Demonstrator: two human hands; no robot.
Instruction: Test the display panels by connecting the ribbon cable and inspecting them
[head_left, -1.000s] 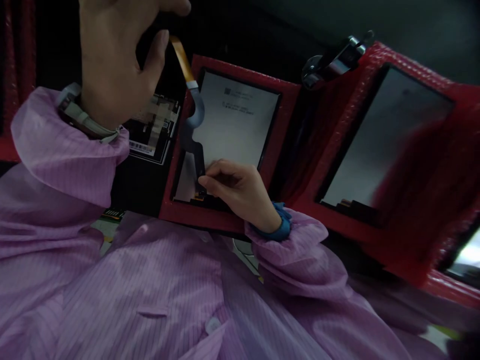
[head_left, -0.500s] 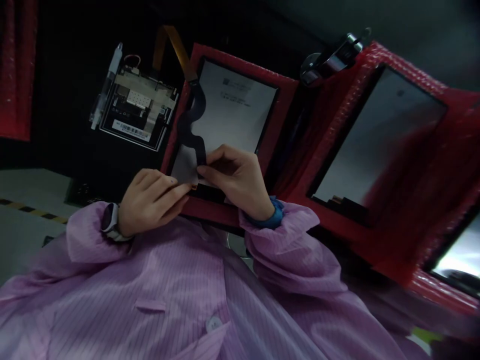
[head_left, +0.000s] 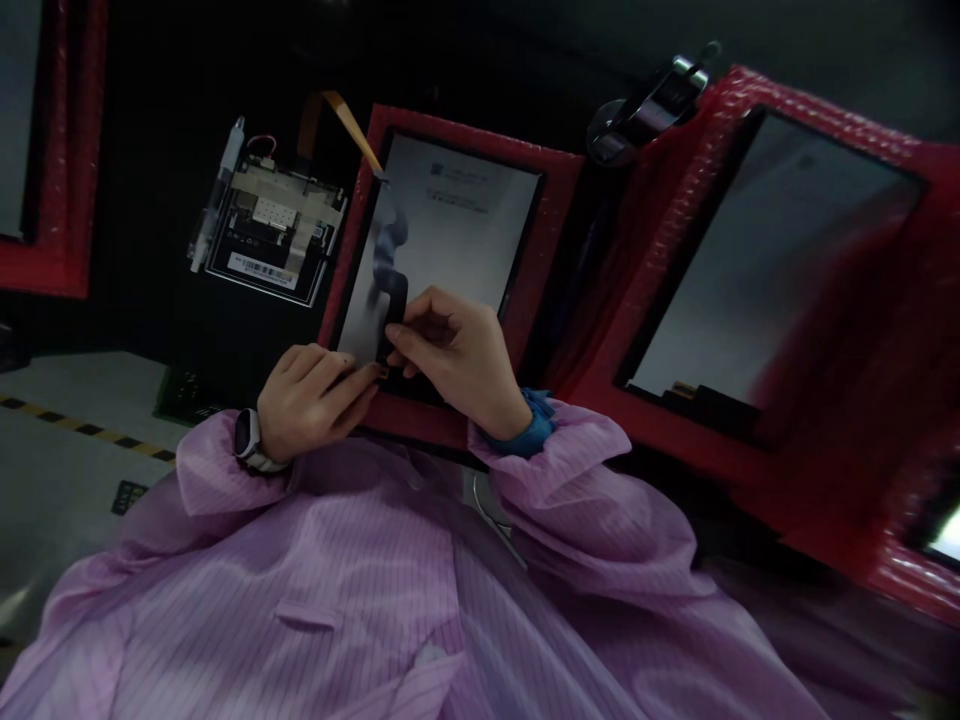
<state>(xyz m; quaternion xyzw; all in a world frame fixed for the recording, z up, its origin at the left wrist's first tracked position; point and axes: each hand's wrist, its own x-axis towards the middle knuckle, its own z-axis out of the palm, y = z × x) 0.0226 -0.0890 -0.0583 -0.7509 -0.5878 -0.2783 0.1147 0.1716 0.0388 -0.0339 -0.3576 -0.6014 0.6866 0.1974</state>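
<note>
My right hand [head_left: 457, 350] pinches the lower end of a black, wavy flex cable [head_left: 388, 245] between thumb and fingers. The cable lies above a display panel [head_left: 472, 225], whose pale back faces up on a red padded sheet [head_left: 555, 205]. My left hand [head_left: 319, 400] is at the panel's lower left edge, its finger and thumb closed at a small orange tail [head_left: 383, 371]. The cable end meets this tail, but my fingertips hide whether they are joined. From the cable's top, an orange flex strip [head_left: 351, 128] runs to a small circuit board [head_left: 274, 230].
A pen [head_left: 217, 195] lies beside the board. To the right, another panel [head_left: 765, 260] rests on red bubble wrap [head_left: 660, 235]. A shiny metal object [head_left: 649, 105] stands at the back. More red wrap [head_left: 82, 200] is at far left.
My right hand has brought the cable end lower, closer to the orange tail. The cable has shifted further over the panel. The whole view has turned slightly.
</note>
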